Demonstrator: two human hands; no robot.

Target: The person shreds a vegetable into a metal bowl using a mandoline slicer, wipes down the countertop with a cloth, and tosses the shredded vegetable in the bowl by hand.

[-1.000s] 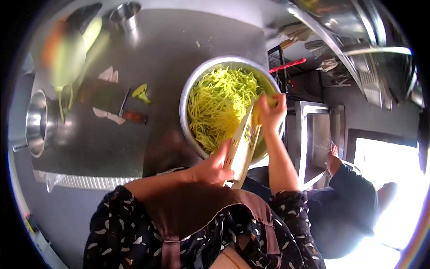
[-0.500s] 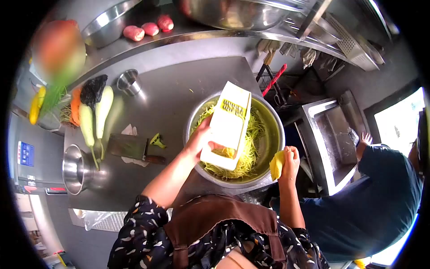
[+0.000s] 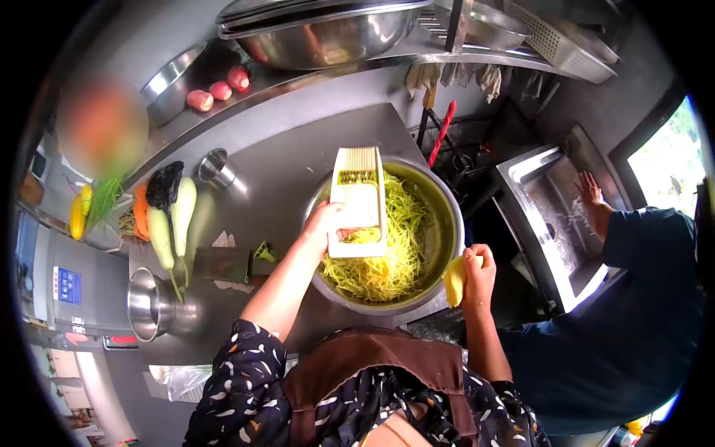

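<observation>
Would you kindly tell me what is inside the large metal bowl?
The metal bowl holds a heap of yellow-green shreds. The grater in the left hand hides part of it; whatever lies under the heap is covered.

A white grater (image 3: 362, 206) hovers over yellow-green shreds (image 3: 406, 231).

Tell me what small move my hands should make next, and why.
I'd probably bring the yellow piece over to the grater: your right hand holds it beside the bowl, apart from the blades, while your left hand already holds the grater above the shreds.
</observation>
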